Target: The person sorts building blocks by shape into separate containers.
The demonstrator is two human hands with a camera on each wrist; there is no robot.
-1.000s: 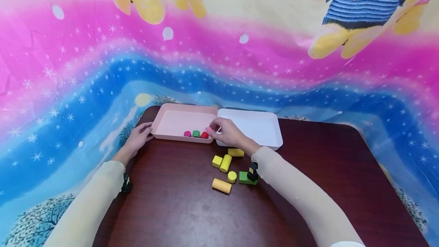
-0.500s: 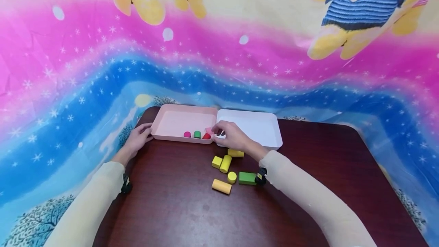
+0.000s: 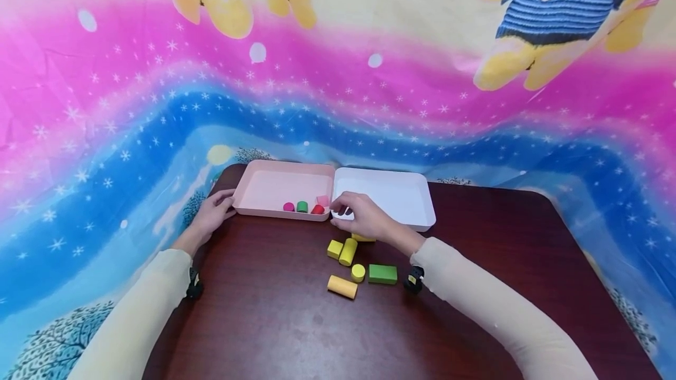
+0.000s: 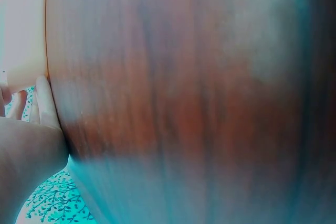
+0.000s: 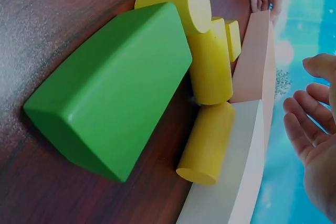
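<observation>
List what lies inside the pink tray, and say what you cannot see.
Inside the pink tray, along its near wall, sit a magenta block, a green block, a red block and a pink block. The near wall hides their bases.

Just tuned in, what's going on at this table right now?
A person is handling coloured blocks beside two trays. The left hand rests against the pink tray, which holds four small blocks. The right hand, holding nothing, hovers above the table by the white tray. Yellow blocks and a green block lie loose on the table.
</observation>
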